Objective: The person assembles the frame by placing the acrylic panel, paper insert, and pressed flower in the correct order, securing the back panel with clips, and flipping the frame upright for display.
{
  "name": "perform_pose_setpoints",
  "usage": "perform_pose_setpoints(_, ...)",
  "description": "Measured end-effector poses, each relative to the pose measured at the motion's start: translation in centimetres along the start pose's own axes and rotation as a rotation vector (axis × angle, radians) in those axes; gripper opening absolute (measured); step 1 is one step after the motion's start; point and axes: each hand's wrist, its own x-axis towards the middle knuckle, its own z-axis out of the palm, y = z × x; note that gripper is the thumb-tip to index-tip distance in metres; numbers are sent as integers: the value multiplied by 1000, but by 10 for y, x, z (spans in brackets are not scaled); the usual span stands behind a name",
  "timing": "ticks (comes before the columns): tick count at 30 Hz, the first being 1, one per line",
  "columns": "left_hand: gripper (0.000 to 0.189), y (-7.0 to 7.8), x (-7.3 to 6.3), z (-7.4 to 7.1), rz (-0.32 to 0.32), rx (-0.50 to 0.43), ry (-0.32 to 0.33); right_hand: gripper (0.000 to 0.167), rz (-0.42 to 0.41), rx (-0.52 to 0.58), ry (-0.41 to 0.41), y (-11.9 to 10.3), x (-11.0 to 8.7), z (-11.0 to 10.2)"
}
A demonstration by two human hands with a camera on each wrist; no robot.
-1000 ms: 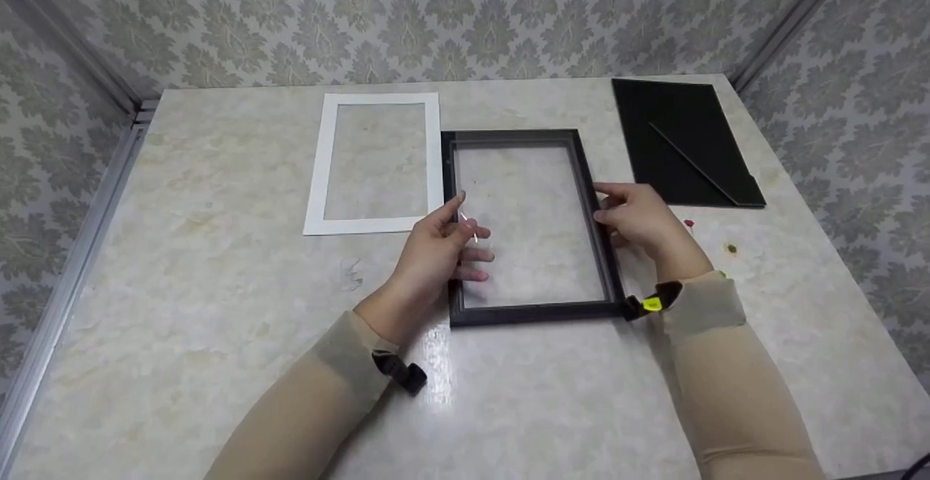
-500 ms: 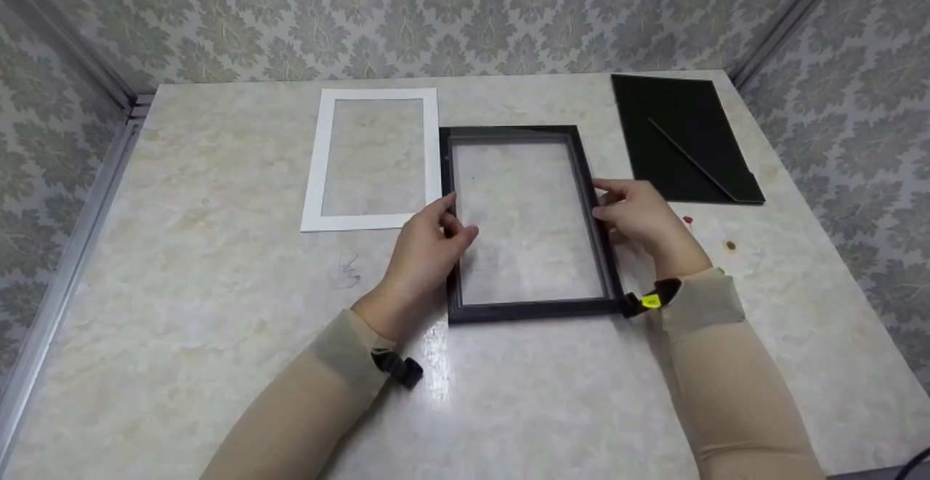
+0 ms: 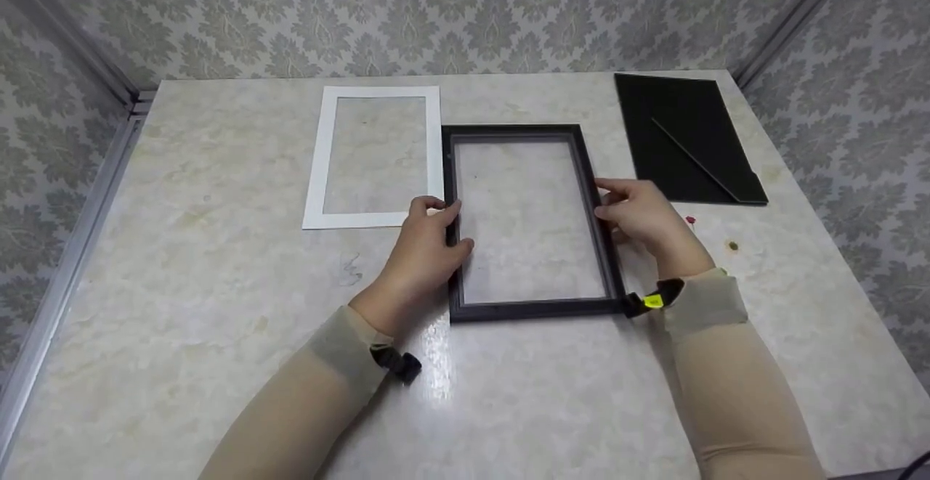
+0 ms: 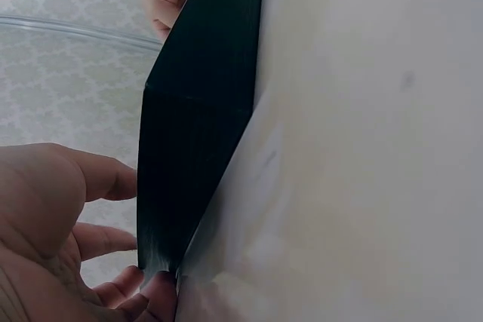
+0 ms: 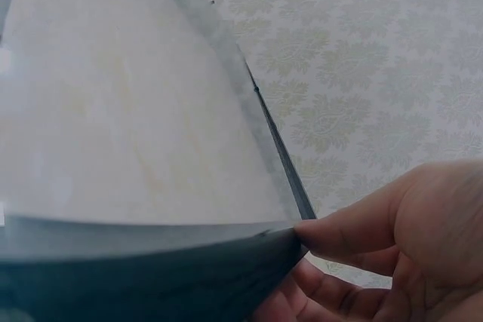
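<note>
A black picture frame [image 3: 538,311] lies at mid-table in the head view, the pale tabletop visible through its opening. At its left side, my left hand [image 3: 423,249] grips the frame, thumb over the inner edge. In the left wrist view, fingertips [image 4: 121,182] meet the frame's dark outer side [image 4: 200,111]. My right hand [image 3: 641,220] pinches the right side between thumb and fingers. The right wrist view shows the right thumb [image 5: 332,235] on the frame edge [image 5: 151,280], with the other fingers curled below.
A white mat border [image 3: 314,168] lies left of the frame, almost against it. At the back right rests a black backing board [image 3: 672,102] with a stand leg [image 3: 696,160]. A small red flower [image 3: 690,220] and a pale flower with a dark centre [image 3: 732,246] lie near the right wrist.
The left hand's fingers, earlier seen spread inside the frame's opening, have drawn back left to its left side. The right hand keeps its hold; the frame stays nearly in place.
</note>
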Motion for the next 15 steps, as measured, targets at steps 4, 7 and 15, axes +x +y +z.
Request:
perform_pose_setpoints(4, 72, 9, -5, -3, -20, 11, -28, 69, -13, -3, 3, -1, -1, 0)
perform_pose_setpoints(7, 72, 10, -6, -3, -25, 27, -29, 70, -15, -4, 4, -1, -1, 0)
perform_pose_setpoints(15, 74, 8, -4, -2, -23, 37, -22, 69, 6, -13, 1, -1, 0, 0)
